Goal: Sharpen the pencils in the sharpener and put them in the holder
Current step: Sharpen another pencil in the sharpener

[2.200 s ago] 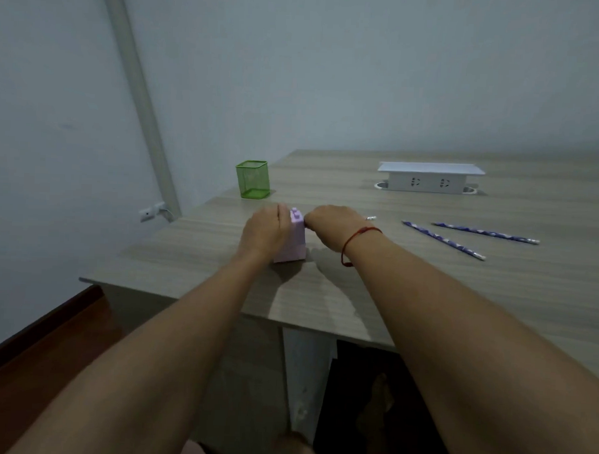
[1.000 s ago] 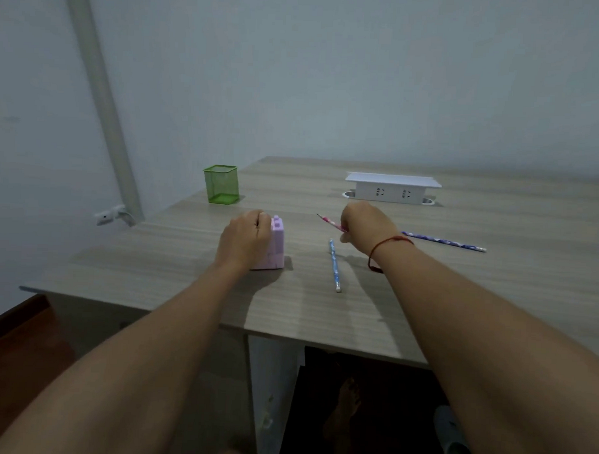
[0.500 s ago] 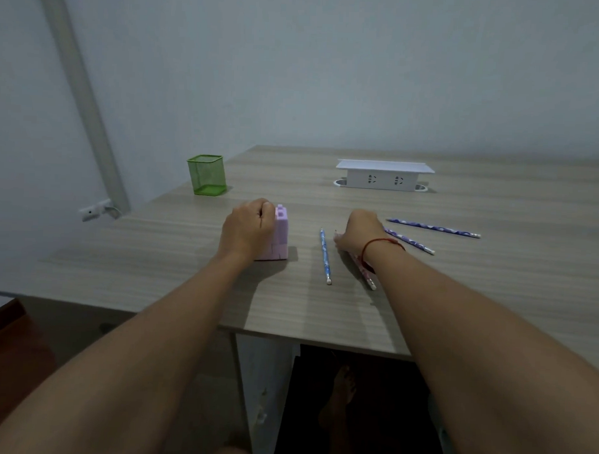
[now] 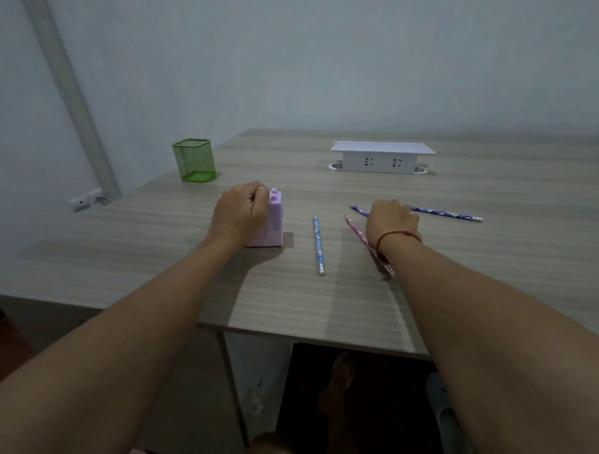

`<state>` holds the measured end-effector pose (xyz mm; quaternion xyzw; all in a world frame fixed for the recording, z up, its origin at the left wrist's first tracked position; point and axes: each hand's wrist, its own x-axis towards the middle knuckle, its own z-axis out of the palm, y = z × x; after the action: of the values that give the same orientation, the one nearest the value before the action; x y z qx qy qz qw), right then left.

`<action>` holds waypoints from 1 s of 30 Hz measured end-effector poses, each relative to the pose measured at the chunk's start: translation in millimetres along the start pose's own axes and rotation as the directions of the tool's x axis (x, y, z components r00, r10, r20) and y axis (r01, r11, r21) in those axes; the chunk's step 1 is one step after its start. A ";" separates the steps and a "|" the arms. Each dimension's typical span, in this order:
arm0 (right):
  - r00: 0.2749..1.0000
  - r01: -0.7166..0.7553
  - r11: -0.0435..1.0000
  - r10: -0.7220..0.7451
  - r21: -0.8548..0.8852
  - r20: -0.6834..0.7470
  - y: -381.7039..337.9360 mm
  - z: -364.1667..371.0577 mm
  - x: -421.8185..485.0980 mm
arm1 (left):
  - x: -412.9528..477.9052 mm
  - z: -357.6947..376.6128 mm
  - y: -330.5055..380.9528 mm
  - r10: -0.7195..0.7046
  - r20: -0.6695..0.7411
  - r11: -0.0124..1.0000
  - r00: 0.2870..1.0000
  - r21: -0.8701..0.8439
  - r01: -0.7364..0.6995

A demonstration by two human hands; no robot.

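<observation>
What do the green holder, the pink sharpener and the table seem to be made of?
The holder looks like metal mesh painted green, with a fine see-through grid. The sharpener is probably matte plastic: smooth, even pink, moulded blocks. The table is perhaps wood-look laminate, with regular grey grain and a thin flat edge.

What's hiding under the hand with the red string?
A pink pencil lies under the right hand at the wrist; a purple pencil runs beneath too. Its fingers are hidden, so any hold is unseen.

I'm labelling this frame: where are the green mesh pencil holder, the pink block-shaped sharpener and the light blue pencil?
green mesh pencil holder [image 4: 194, 162], head view, front wall.
pink block-shaped sharpener [image 4: 276, 226], head view, right face.
light blue pencil [image 4: 318, 243], head view, mid-shaft.
</observation>
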<state>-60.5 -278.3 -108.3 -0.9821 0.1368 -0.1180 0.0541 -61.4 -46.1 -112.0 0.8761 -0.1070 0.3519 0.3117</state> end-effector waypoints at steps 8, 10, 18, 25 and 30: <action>0.999 0.021 0.999 -0.022 0.025 0.034 -7.1 -7.6 -9.7 | 5.5 -6.5 1.4 -0.067 0.127 0.996 0.990 -0.052 0.074; 0.999 0.026 0.999 -0.027 0.029 0.031 -8.3 -7.8 -10.8 | 5.2 -5.7 -1.0 -0.068 0.132 0.995 0.989 -0.059 0.076; 0.966 0.253 0.966 -0.250 0.046 -0.064 -21.1 -29.5 -19.8 | 7.2 -17.7 5.4 -0.021 0.251 0.998 0.968 -0.053 0.035; 0.881 0.469 0.877 -0.472 0.102 0.015 -31.2 -48.8 -29.6 | -3.9 -45.1 0.1 -0.011 0.268 1.000 0.963 -0.010 0.014; 0.853 0.513 0.851 -0.520 0.109 0.045 -42.4 -55.9 -42.9 | -8.2 -52.5 0.4 -0.032 0.283 0.999 0.959 0.002 0.033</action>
<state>-103.5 -229.8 -57.8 -0.9827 -0.1397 -0.0983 0.0712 -96.3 -14.0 -88.1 0.9186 -0.1364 0.2178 0.3002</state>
